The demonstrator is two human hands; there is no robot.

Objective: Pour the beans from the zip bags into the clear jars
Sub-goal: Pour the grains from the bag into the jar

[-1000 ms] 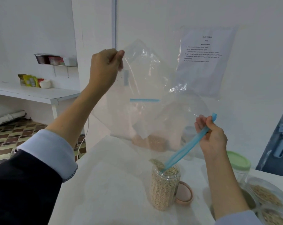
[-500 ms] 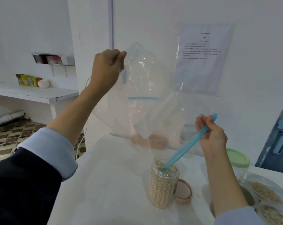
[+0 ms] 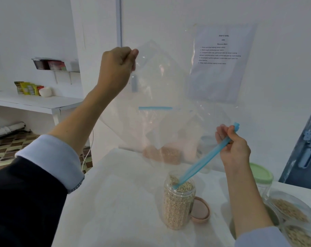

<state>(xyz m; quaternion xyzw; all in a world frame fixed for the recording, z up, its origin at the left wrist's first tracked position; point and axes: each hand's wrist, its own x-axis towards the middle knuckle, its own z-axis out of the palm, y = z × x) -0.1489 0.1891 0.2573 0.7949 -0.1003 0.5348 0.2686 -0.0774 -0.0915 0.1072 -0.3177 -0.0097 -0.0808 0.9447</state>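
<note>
At centre frame, the left hand (image 3: 116, 68) pinches a corner of the clear zip bag (image 3: 162, 90), holding it high. Lower right, the right hand (image 3: 234, 148) pinches its blue zip strip (image 3: 203, 162), whose end dips into the bean-filled jar (image 3: 178, 202) on the counter (image 3: 115, 202).

Printed sheet (image 3: 220, 63) on the wall; packets (image 3: 29, 88) on a side shelf (image 3: 44, 104); checkered floor (image 3: 10, 148)
</note>
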